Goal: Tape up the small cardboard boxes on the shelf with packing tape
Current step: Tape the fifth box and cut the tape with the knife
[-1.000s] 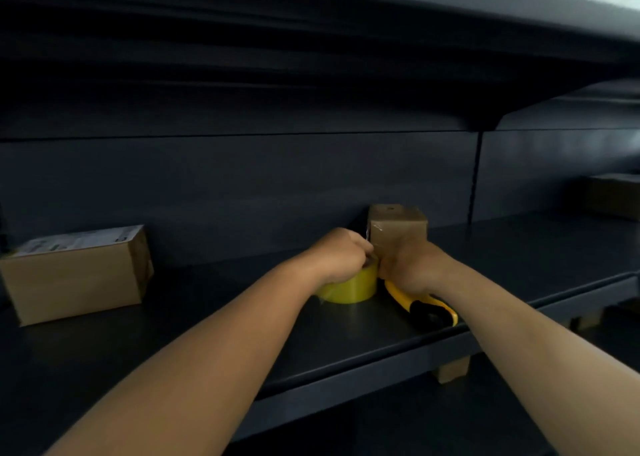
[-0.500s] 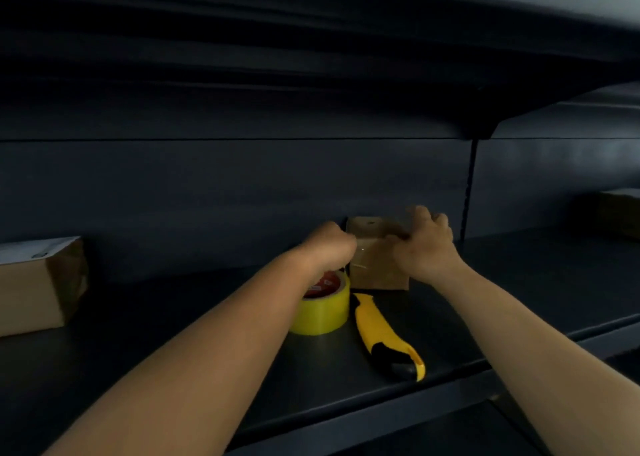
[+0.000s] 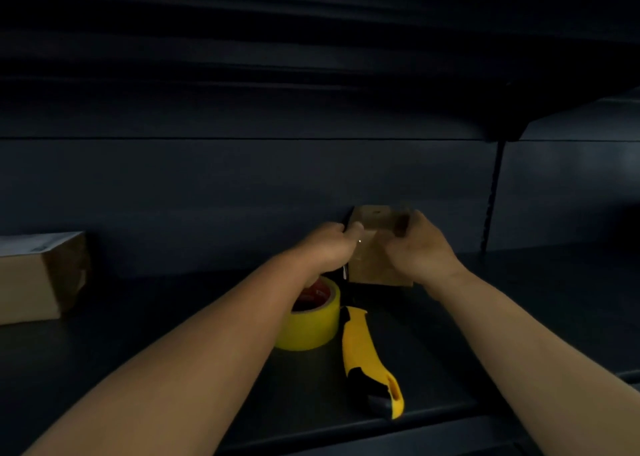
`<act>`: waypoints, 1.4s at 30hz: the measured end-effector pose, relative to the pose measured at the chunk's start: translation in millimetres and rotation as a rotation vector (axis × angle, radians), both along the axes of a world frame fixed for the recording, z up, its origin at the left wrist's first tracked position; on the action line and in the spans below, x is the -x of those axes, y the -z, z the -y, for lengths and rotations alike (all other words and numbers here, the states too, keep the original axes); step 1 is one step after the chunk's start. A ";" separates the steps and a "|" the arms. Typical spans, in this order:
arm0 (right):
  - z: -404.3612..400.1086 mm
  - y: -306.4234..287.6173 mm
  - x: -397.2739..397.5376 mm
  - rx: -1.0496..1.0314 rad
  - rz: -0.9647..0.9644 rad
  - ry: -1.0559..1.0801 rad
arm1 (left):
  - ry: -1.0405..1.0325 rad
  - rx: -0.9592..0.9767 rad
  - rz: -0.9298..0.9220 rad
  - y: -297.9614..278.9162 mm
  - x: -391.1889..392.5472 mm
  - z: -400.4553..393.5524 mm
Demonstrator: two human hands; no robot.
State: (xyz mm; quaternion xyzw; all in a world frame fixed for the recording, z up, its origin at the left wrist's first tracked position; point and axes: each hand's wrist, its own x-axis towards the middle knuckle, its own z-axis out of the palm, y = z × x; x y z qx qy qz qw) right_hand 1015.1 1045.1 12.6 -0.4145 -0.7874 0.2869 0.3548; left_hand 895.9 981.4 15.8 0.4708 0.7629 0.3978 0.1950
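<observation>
Dim, dark metal shelving (image 3: 207, 334)

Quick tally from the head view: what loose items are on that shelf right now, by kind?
Cardboard boxes: 2, small box in both hands, larger box far left
Yellow tape roll: 1
Yellow utility knife: 1
Total: 4

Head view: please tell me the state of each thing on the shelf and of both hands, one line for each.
small cardboard box: upright at the back panel, gripped on both sides.
left hand: closed on the box's left edge.
right hand: closed on its right side.
tape roll: flat on the shelf, not held.
utility knife: lying flat, blade not visible.
larger box: at the left, untouched.
</observation>
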 end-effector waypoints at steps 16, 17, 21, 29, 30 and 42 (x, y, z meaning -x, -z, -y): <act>52.4 -19.9 45.2 0.030 -0.323 -0.208 | -0.044 -0.548 0.334 -32.5 48.7 62.8; 55.5 -19.4 51.2 0.060 -0.340 -0.222 | -0.037 -0.564 0.312 -32.0 56.4 71.7; 66.1 -19.2 71.7 0.170 -0.434 -0.292 | -0.033 -0.572 0.156 -30.0 84.4 112.1; 96.4 -21.4 99.1 0.263 -0.372 -0.457 | -0.017 -0.593 -0.150 -13.4 107.6 168.1; 100.0 -21.0 100.8 0.254 -0.343 -0.461 | -0.031 -0.601 -0.119 -11.6 111.9 170.9; 130.3 -20.9 97.2 0.282 -0.125 -0.554 | -0.101 -0.682 0.381 -1.5 142.0 200.1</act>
